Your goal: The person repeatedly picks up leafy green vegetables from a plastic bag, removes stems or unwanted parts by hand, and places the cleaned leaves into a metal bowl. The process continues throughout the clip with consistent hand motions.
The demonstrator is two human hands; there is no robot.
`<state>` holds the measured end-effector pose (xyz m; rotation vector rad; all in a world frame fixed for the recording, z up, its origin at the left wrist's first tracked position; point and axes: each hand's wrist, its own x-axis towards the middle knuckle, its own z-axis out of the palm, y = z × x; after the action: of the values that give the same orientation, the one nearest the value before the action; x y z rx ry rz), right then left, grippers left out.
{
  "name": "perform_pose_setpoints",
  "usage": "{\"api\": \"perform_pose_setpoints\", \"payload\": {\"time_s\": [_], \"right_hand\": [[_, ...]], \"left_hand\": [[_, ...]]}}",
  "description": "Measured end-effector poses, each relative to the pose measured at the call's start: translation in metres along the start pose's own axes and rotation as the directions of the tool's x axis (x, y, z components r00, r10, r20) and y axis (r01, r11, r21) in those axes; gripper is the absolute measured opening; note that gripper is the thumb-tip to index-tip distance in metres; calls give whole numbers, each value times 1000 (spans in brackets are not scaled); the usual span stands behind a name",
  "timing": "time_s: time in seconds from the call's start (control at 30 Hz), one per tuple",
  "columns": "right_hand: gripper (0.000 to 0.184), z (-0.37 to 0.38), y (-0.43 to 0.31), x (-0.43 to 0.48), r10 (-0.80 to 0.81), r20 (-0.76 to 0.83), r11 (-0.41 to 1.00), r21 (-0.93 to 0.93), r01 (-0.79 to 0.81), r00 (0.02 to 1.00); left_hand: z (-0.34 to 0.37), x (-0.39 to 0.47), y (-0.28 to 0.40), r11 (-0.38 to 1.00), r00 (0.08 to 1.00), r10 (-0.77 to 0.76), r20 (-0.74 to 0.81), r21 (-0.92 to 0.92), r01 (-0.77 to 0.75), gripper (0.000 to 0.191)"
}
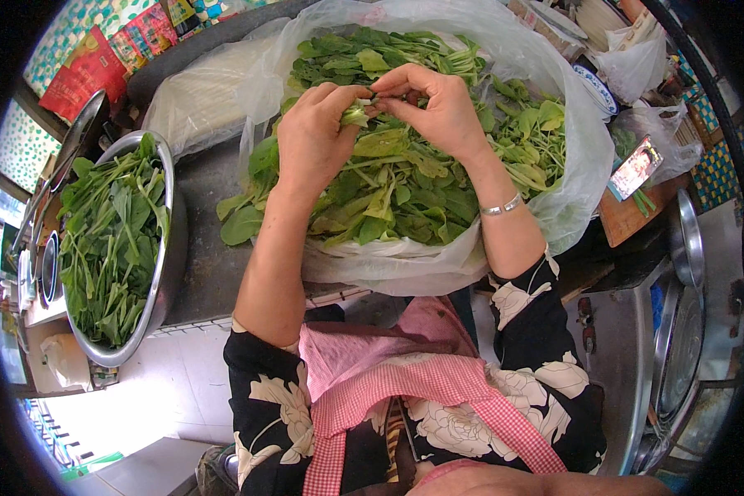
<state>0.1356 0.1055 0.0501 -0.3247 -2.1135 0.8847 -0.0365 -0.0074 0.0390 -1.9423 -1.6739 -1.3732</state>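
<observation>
Over an opened clear plastic bag of leafy greens, my two hands meet near the upper middle. My left hand is closed around the pale stem ends of a small bunch of greens. Thumb and fingertips of my right hand pinch at the same spot beside these stems; what exactly lies between them is too small to tell. Loose leaves fill the bag below and behind both hands. To the left, a steel basin is heaped with greens.
Behind the basin lies a clear bag of pale noodle-like strands. A wooden board at the right carries a lit phone and some green stalks. Beyond it are a blue-and-white plate and a metal bowl. Red packets are at upper left.
</observation>
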Motion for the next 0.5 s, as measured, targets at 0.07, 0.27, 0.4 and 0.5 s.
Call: {"api": "perform_pose_setpoints", "payload": {"time_s": [0.07, 0.27, 0.4, 0.5], "right_hand": [[17, 4, -1, 0, -51, -13, 997, -64, 50, 999], [16, 13, 0, 4, -363, 9, 832, -447, 329, 932], [17, 18, 0, 4, -343, 37, 809, -496, 315, 939], [17, 21, -3, 4, -310, 9, 844, -458, 279, 951]], "left_hand": [[0, -2, -1, 1000, 1000, -9, 21, 20, 8, 38], [-3, -4, -5, 981, 997, -22, 78, 193, 7, 37], [-4, -3, -5, 973, 995, -40, 87, 232, 19, 34], [-9, -2, -4, 988, 992, -55, 117, 149, 37, 33]]}}
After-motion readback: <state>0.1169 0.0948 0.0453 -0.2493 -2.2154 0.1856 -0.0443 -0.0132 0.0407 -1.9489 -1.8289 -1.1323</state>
